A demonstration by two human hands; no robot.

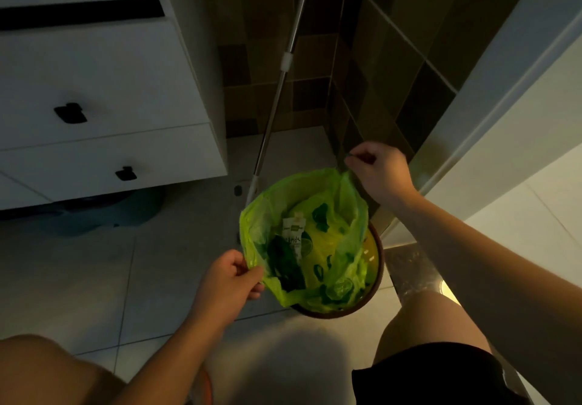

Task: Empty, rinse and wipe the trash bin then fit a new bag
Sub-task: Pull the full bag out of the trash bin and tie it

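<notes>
Right, here is how it stands, called from beside the door.

Bag: the green trash bag [315, 241] is held up with its mouth stretched wide, its lower part hanging over the bin, wrappers and dark scraps lying inside it.

Left hand: the left hand [231, 274] pinches the near-left edge of the bag between thumb and curled fingers, pulling that edge toward the person.

Right hand: the right hand [378, 168] pinches the far-right corner of the bag, fingers curled tight on a thin twist of plastic, raised above the rim.

Bin: the trash bin [376, 275] stands on the floor just right of centre; only its brown rim and a yellow slice of the inside show past the bag on the right and near side.

Edges: the bag's left edge hangs out beyond the bin's rim; whether the plastic touches the rim on the far side I cannot tell.

Room to the left: open tiled floor [94, 278] runs from the bin to the white drawer cabinet [104, 90], well apart from the bag.

Room behind: a mop handle [277, 90] leans in the tiled corner, its foot just beyond the bag's far edge.

Room to the right: tight, with the door frame [491, 112] near the bin.

Near side: the person's bare knees flank the bin.
</notes>
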